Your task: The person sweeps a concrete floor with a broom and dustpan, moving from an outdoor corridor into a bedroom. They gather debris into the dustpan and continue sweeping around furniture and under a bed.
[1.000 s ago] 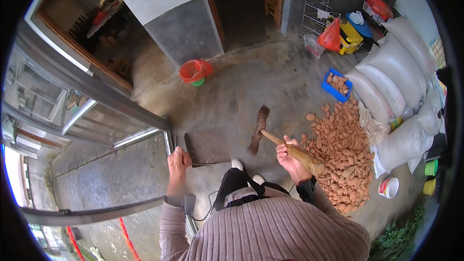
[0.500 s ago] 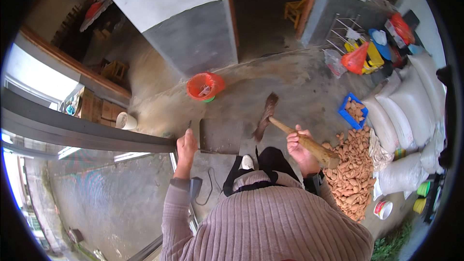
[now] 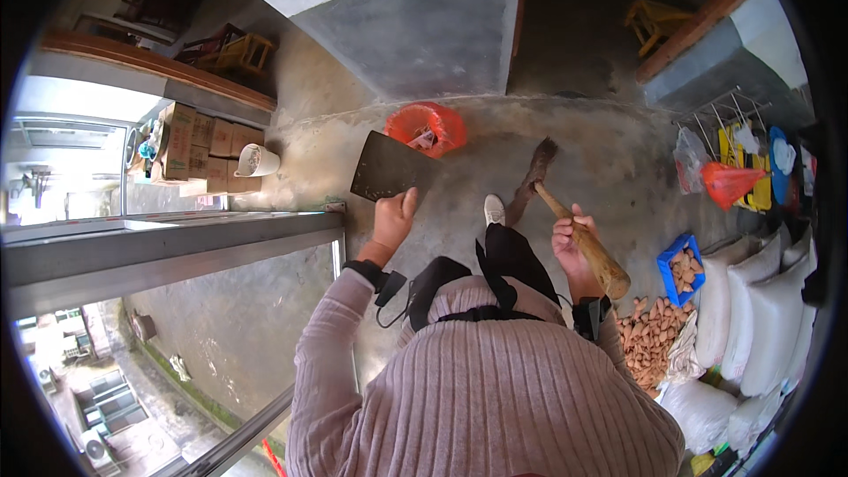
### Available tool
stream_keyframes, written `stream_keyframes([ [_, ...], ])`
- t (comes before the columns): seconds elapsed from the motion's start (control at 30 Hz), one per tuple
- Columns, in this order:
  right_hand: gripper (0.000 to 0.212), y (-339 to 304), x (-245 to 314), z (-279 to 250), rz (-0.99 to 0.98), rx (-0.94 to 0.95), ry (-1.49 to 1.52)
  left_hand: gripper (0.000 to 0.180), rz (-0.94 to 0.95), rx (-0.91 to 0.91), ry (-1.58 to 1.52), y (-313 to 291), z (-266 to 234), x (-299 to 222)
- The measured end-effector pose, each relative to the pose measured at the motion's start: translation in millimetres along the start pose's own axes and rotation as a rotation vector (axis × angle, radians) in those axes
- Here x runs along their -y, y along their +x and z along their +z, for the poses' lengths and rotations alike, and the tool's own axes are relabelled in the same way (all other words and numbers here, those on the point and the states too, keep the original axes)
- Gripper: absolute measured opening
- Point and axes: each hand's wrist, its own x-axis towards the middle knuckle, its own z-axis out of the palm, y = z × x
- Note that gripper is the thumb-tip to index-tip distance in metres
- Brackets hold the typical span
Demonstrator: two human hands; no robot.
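Dustpan (image 3: 389, 172), dark, flat, square-cornered and perhaps metal, shows on my remote feed just beyond the left hand (image 3: 394, 219). That hand is curled into a fist, I judge around the grip, which its fingers hide; holding it there probably keeps the plate out ahead of the body. I have the right hand (image 3: 574, 243) wrapped around the thick, pale handle of a wooden broom with brown bristles (image 3: 555, 204), gripped partway along, likely for balance, its butt toward my camera and its bristles beyond the white shoe (image 3: 495, 209). The dustpan lies well left of the right hand, overlapping from my viewpoint the round bin lined with red plastic (image 3: 449, 128); whether they touch, I cannot tell.
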Motion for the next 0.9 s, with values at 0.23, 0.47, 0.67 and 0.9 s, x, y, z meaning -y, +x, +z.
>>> stream_keyframes([
  [0.23, 0.028, 71.0, 44.2, 17.3, 0.054, -0.101, -0.063, 0.036, 0.123, 0.049, 0.272, 40.9, 65.1, 9.0],
  [0.47, 0.03, 105.3, 44.3, 8.1, 0.071, -0.13, -0.116, 0.039, 0.159, 0.074, 0.423, 98.8, 108.7, 47.7],
  [0.67, 0.031, 109.7, 36.5, 19.4, 0.043, -0.153, -0.12, 0.038, 0.115, 0.115, 0.409, 129.2, 131.5, 76.4],
  [0.9, 0.034, 116.3, 18.4, 33.1, -0.021, -0.326, -0.205, 0.038, 0.188, 0.205, 0.385, 141.4, 132.4, 63.6],
])
